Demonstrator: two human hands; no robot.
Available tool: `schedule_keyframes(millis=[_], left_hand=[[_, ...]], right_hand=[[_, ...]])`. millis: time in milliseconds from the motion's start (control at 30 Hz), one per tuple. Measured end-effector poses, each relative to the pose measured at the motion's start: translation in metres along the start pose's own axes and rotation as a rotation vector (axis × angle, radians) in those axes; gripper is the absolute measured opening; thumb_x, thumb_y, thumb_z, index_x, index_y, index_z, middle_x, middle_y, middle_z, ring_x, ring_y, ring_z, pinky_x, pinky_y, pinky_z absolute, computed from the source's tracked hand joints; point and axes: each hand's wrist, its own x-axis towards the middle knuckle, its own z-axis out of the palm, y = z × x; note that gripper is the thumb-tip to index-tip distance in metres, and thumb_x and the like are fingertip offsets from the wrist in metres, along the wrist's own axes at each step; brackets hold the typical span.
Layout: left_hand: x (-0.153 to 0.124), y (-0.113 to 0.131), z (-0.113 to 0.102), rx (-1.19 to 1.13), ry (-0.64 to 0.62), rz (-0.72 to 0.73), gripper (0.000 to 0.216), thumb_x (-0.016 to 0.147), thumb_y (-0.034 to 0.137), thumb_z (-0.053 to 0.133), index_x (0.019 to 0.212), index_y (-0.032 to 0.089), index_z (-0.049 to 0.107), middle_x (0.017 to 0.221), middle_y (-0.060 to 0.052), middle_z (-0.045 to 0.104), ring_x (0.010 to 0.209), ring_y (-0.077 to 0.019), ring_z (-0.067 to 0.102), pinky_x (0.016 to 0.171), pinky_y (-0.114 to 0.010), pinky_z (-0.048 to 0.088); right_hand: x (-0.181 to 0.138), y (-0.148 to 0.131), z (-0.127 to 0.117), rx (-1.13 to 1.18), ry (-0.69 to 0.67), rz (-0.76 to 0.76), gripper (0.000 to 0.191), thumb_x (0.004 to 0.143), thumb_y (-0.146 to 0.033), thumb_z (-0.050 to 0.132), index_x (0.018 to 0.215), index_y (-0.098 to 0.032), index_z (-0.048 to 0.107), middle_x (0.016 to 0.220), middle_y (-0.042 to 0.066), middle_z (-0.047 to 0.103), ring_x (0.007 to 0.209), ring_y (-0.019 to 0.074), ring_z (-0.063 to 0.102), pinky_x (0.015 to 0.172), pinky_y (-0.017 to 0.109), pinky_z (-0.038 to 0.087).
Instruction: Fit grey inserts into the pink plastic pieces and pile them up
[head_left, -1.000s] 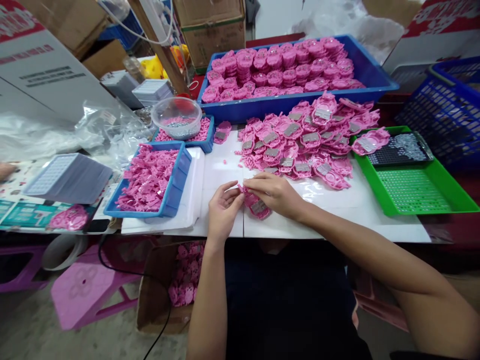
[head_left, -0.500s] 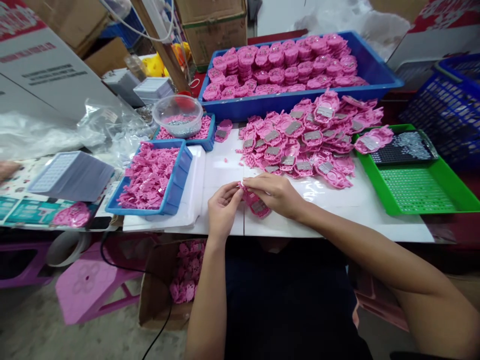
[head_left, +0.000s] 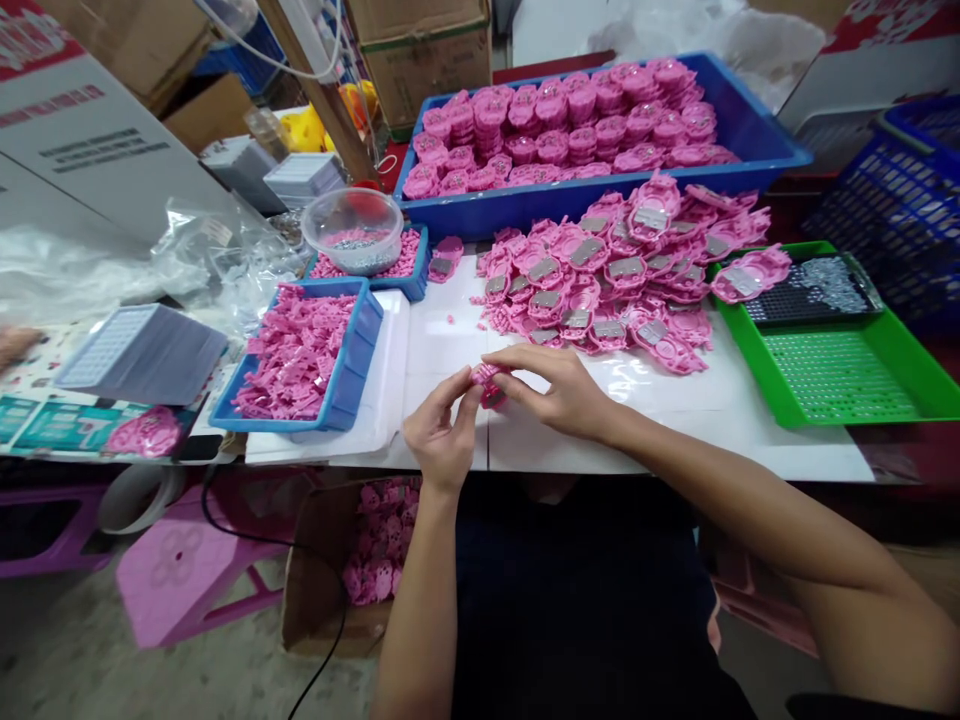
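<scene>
Between my two hands, just above the white table top, is a pink plastic casing, partly covered by fingers. My left hand pinches its left side between thumb and fingers. From the other side, my right hand grips its upper and right edge. Beyond the hands lies a heap of pink casings with metal plates. A blue bin of small pink plastic parts stands to the left.
At the back, a large blue tray holds stacked pink casings. A green tray with a black tray of small clear pieces sits right. A clear tub rests on another blue bin. Below, a carton contains pink parts.
The casing has been turned in my fingers and now shows less of its face. My left hand has shifted slightly left, with its thumb and fingers more extended.
</scene>
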Motion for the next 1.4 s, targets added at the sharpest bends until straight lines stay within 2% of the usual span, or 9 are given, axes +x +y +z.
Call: schedule_keyframes(millis=[100, 233, 400, 600, 700, 900, 1033, 1233, 1400], left_hand=[[-0.001, -0.003, 0.000, 0.093, -0.033, 0.141, 0.023, 0.090, 0.023, 0.071, 0.112, 0.020, 0.074, 0.104, -0.006, 0.078, 0.098, -0.0208, 0.076, 0.089, -0.038, 0.064], [0.004, -0.001, 0.000, 0.126, -0.086, 0.187, 0.026, 0.092, 0.020, 0.068, 0.117, 0.021, 0.072, 0.116, -0.008, 0.074, 0.103, -0.0205, 0.074, 0.085, -0.036, 0.065], [0.012, 0.005, 0.001, 0.187, -0.130, 0.261, 0.014, 0.093, 0.018, 0.066, 0.105, 0.019, 0.074, 0.100, -0.006, 0.075, 0.094, -0.0175, 0.073, 0.083, -0.035, 0.063], [0.010, 0.008, 0.002, 0.250, -0.119, 0.404, 0.022, 0.089, 0.007, 0.068, 0.108, 0.019, 0.073, 0.097, -0.006, 0.075, 0.092, -0.0169, 0.073, 0.082, -0.033, 0.061], [0.006, 0.010, 0.002, 0.296, -0.119, 0.450, 0.022, 0.089, 0.007, 0.068, 0.107, 0.018, 0.073, 0.096, -0.006, 0.075, 0.089, -0.0174, 0.073, 0.079, -0.034, 0.062], [0.001, 0.011, 0.003, 0.393, -0.060, 0.489, 0.022, 0.088, 0.004, 0.067, 0.106, 0.016, 0.073, 0.094, -0.009, 0.075, 0.086, -0.0181, 0.073, 0.077, -0.034, 0.062], [0.000, 0.008, 0.002, 0.373, -0.027, 0.472, 0.023, 0.087, 0.005, 0.068, 0.105, 0.017, 0.074, 0.094, -0.008, 0.075, 0.086, -0.0190, 0.073, 0.076, -0.034, 0.062], [0.006, 0.005, 0.002, 0.291, -0.049, 0.399, 0.019, 0.090, 0.010, 0.066, 0.106, 0.020, 0.073, 0.096, -0.006, 0.075, 0.092, -0.0187, 0.072, 0.083, -0.037, 0.061], [0.008, 0.008, 0.003, 0.269, -0.086, 0.384, 0.018, 0.093, 0.012, 0.064, 0.107, 0.020, 0.073, 0.099, -0.006, 0.075, 0.097, -0.0187, 0.072, 0.087, -0.038, 0.060]], right_hand=[[0.000, 0.002, 0.000, -0.024, -0.049, -0.045, 0.019, 0.099, -0.023, 0.057, 0.115, -0.016, 0.065, 0.100, 0.009, 0.072, 0.090, 0.0175, 0.066, 0.082, 0.033, 0.055], [-0.002, 0.004, 0.000, -0.056, -0.068, -0.088, 0.013, 0.100, -0.021, 0.054, 0.111, -0.017, 0.059, 0.096, 0.007, 0.066, 0.086, 0.0165, 0.061, 0.079, 0.032, 0.053], [0.000, -0.002, -0.008, -0.109, -0.141, -0.094, 0.014, 0.102, -0.021, 0.048, 0.113, -0.017, 0.055, 0.097, 0.008, 0.065, 0.089, 0.0177, 0.060, 0.079, 0.031, 0.051], [0.002, -0.010, -0.019, -0.140, -0.245, -0.082, 0.012, 0.102, -0.018, 0.046, 0.108, -0.016, 0.056, 0.097, 0.009, 0.065, 0.089, 0.0185, 0.059, 0.080, 0.032, 0.049], [-0.002, -0.008, -0.013, -0.147, -0.229, -0.106, 0.016, 0.098, -0.009, 0.042, 0.105, -0.016, 0.054, 0.097, 0.009, 0.062, 0.089, 0.0187, 0.056, 0.080, 0.032, 0.049], [-0.010, -0.002, 0.011, -0.163, -0.094, -0.137, 0.026, 0.088, 0.002, 0.038, 0.099, -0.019, 0.049, 0.089, 0.006, 0.053, 0.084, 0.0188, 0.049, 0.078, 0.033, 0.047], [-0.010, -0.002, 0.018, -0.153, -0.056, -0.136, 0.027, 0.088, 0.003, 0.038, 0.099, -0.020, 0.048, 0.090, 0.006, 0.053, 0.087, 0.0197, 0.050, 0.080, 0.034, 0.047], [-0.004, -0.007, -0.001, -0.028, -0.114, -0.032, 0.013, 0.099, -0.013, 0.049, 0.109, -0.018, 0.055, 0.097, 0.008, 0.063, 0.090, 0.0193, 0.059, 0.081, 0.034, 0.051], [-0.002, -0.008, -0.015, 0.004, -0.134, -0.025, 0.015, 0.101, -0.022, 0.054, 0.114, -0.018, 0.060, 0.109, 0.010, 0.070, 0.102, 0.0201, 0.065, 0.090, 0.035, 0.053]])
